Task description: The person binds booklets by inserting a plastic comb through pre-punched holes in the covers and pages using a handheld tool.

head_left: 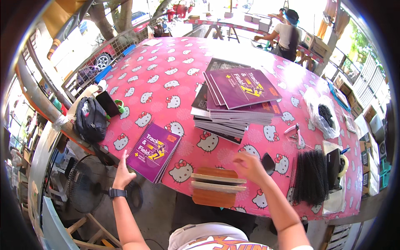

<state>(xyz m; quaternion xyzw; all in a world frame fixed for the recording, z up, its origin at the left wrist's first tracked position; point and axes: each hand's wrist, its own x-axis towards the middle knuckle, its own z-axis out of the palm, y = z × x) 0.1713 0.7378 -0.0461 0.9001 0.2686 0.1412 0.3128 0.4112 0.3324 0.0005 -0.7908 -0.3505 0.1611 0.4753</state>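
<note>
Nearby, notebook stack (237, 104), black coils (311, 177), bag (91, 118), fan (85, 183)

Glossy purple paper notebook (153, 152), wooden jig (216, 182), black plastic coils (310, 177), smooth pink tablecloth (166, 83).

A clear plastic bag (323, 111) holding something dark sits on the pink table (166, 66) at its right side, near the stack of purple-covered booklets (239, 98). Cardboard boxes (366, 116) stand stacked beyond the table's right edge. More pale boxes (258, 21) rest on the far workbench (216, 23).
</note>
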